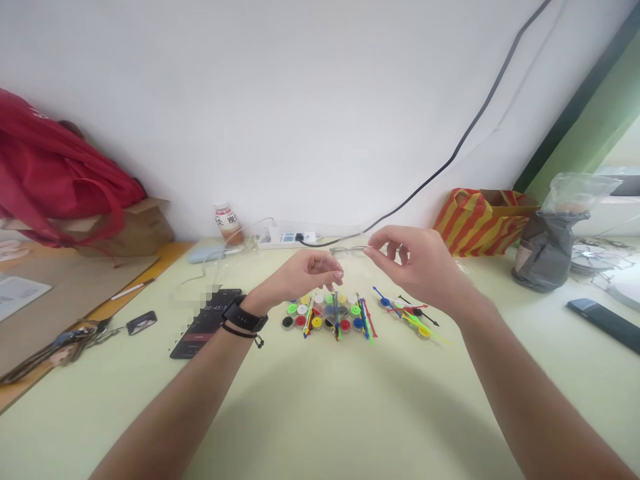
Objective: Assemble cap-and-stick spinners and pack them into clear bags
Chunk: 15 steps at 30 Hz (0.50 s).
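The black phone (204, 330) on the left shows 00:43:3, partly masked. Dark characters on the far bottle (229, 224) and pale lettering on the far-left red bag (65, 177) are too blurred to read surely.

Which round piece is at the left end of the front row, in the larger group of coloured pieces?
The black piece, with a red piece beside it on the right; every other piece in that row lies farther right.

White wall (320, 120) right across the back, a dark cable (481, 120) slanting down it; pale green table (320, 413) stretching below, soft shadows falling over it, an orange surface (173, 253) off left, and brightness beside a green panel (590, 120) far right.
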Available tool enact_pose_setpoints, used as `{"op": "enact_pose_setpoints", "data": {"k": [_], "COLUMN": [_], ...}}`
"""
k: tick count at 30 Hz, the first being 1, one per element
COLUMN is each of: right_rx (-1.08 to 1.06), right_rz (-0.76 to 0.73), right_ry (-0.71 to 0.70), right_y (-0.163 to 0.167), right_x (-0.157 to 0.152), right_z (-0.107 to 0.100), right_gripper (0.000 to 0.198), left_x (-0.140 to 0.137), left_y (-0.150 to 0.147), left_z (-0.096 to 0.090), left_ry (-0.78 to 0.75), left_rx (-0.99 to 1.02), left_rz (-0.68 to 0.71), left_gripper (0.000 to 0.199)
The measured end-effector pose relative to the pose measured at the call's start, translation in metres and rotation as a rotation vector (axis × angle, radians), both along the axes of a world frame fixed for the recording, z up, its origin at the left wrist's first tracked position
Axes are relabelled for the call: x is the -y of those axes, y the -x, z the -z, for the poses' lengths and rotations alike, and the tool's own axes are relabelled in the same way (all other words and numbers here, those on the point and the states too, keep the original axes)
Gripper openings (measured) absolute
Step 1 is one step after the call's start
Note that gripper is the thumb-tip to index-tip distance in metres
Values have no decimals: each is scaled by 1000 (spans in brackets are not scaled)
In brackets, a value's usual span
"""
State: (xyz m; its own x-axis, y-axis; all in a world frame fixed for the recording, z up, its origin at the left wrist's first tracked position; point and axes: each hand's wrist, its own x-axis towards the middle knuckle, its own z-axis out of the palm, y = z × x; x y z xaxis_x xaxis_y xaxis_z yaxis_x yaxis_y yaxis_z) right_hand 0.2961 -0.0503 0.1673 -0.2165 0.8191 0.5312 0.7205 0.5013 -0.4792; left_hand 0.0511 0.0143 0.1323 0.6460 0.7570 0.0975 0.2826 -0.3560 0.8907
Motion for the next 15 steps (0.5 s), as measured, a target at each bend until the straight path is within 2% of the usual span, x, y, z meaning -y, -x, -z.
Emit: {"op": "enact_pose_setpoints", "data": {"k": [4,7,10,15], "right_rx": [39,6,-23,-53], "right_rz": [-21,-50,-68,-152], "right_ry": [132,148,122,176], "right_y": [-2,-7,-8,-6], "right_x": [-5,-11,-14,-11], "right_z": [5,10,10,6], "right_gripper": [30,35,29,18], "left_x": [3,3,3,1], "left_y": [-2,-2,-3,-4], "left_z": [-2,0,5,9], "left_ry": [-15,18,43,7], "left_rx": [31,56,66,38], "left_rz": [21,63,66,19], "left_gripper": [40,43,43,42]}}
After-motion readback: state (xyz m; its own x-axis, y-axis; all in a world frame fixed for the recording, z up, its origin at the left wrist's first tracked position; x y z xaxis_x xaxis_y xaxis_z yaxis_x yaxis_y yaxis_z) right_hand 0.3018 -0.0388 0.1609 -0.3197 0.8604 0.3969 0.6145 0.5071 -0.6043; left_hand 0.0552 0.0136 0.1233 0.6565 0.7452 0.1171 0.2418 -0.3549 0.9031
